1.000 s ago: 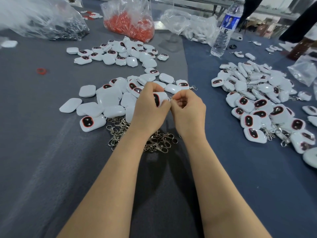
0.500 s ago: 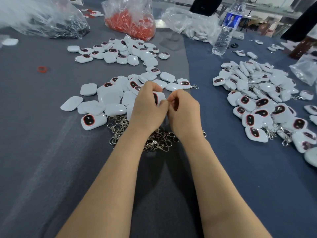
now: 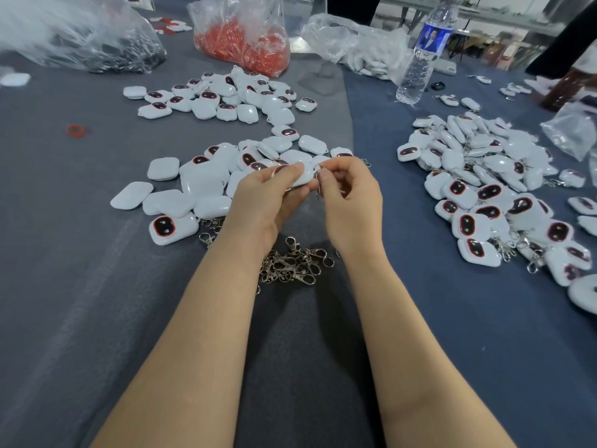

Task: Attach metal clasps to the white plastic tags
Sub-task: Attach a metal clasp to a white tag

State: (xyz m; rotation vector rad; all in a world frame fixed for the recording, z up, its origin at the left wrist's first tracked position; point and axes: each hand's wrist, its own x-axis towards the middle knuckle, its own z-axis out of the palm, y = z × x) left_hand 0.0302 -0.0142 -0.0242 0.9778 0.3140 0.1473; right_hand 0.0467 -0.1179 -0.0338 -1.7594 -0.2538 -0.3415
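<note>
My left hand grips a white plastic tag above the grey cloth. My right hand pinches a metal clasp at the tag's right end; most of the clasp is hidden by my fingers. Loose white tags lie in a heap just beyond and left of my hands. Under my wrists sits a pile of metal clasps. To the right lies a heap of tags with clasps on them.
Another group of tags lies farther back. Behind stand a bag of red parts, a bag of dark parts, a bag of white parts and a water bottle. A small red ring lies at left.
Both hands have turned the tag so its face tilts away, and my right hand has opened outward a little, with the clasp now showing between the fingers.
</note>
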